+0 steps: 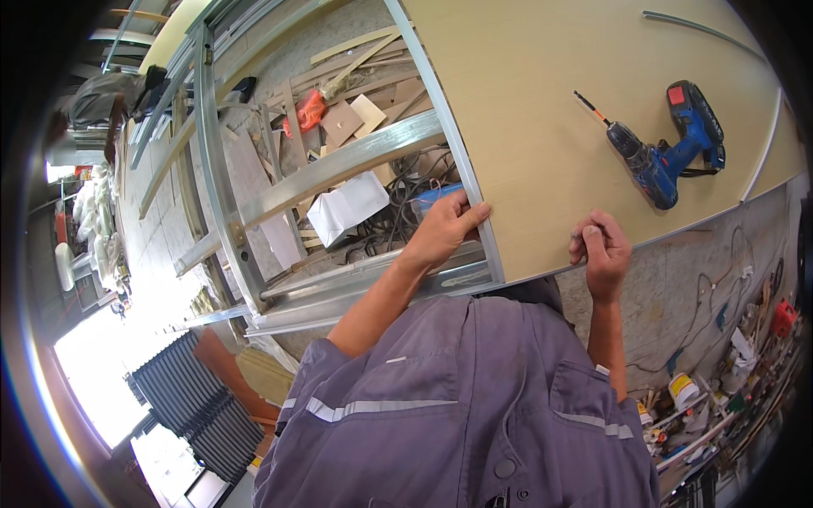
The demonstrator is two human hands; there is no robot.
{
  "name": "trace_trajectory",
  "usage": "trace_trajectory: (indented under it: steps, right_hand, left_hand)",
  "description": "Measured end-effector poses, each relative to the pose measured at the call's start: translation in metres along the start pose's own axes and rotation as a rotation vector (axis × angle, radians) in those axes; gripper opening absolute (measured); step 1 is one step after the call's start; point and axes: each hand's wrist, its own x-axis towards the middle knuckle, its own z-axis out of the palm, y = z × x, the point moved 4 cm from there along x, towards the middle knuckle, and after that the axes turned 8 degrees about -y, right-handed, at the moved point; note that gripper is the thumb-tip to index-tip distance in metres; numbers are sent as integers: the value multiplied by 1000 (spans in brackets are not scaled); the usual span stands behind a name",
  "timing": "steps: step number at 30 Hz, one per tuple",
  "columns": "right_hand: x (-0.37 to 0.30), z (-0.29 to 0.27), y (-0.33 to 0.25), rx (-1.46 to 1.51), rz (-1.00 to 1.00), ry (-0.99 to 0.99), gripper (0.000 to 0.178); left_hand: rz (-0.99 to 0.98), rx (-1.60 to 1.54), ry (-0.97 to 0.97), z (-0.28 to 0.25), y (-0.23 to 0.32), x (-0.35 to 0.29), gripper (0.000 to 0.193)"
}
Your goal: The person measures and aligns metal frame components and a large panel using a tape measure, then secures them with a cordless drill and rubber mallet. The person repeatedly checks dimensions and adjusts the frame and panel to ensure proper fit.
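My left hand point(447, 229) pinches the metal edge strip point(438, 102) along the left side of a beige board point(525, 110). Its thumb lies on top of the strip near the front corner, and the other fingers curl down behind it. Over the board's front edge is my right hand point(605, 247), its fingers curled in and thumb bent against them; whatever they may hold is hidden. A blue cordless drill point(665, 157) with a long bit lies on its side on the board, beyond my right hand.
Left of the board stretches a metal frame point(222, 169) with a crossbar point(339, 165). Beneath it lie wood offcuts point(343, 123), a white box point(349, 206), black cables point(398, 207) and a blue container point(436, 196). A thin strip point(703, 27) rests on the board's far right; clutter point(720, 381) covers the floor at right.
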Motion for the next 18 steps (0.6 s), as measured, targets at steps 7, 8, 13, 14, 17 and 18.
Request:
trace_trajectory:
  steps: [7,8,13,14,17,18]
  right_hand:
    - [-1,3,-4,18,27,34,19]
    - [-1,4,-4,21,30,32,18]
    - [-2,1,3,-3,21,22,19]
    - [-2,2,3,4,20,30,19]
    - [-2,4,-1,-2,21,31,18]
    - [-2,5,-2,-6,18,28,17]
  left_hand:
    - [-67,-46,-46,-3,1,2,48]
    - [-73,-50,-54,-4,0,2,48]
    - [-40,-16,-62,-5,-1,4,48]
    - [-42,-18,-67,-4,-1,5,48]
    - [-61,-12,-90,-5,0,6,50]
    - [-77,-1,-103,-5,2,6,51]
